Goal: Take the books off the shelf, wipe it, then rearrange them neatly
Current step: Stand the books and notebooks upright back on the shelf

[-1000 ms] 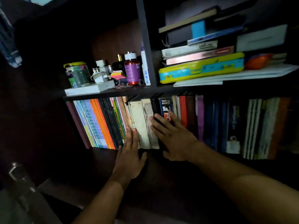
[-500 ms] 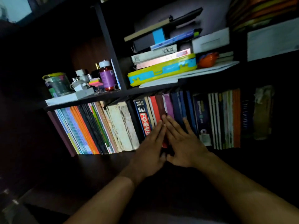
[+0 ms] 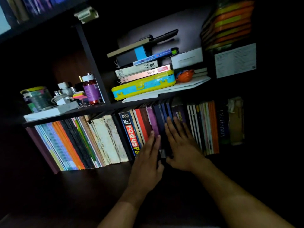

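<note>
Head view: my left hand (image 3: pixel 146 159) and right hand (image 3: pixel 183 146) lie flat, fingers straight, side by side against the spines of the upright row of books (image 3: pixel 105 139) on the dark lower shelf (image 3: pixel 92 180). Above sits a yellow-and-blue tin case (image 3: pixel 144 84) under stacked books, beside a purple-labelled bottle (image 3: pixel 91 89). The far right fades into shadow.

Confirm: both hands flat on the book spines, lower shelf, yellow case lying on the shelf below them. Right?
Not quite. The head view shows the yellow case on the shelf above the book spines, not below. The rest holds: left hand and right hand lie flat on them.
</note>
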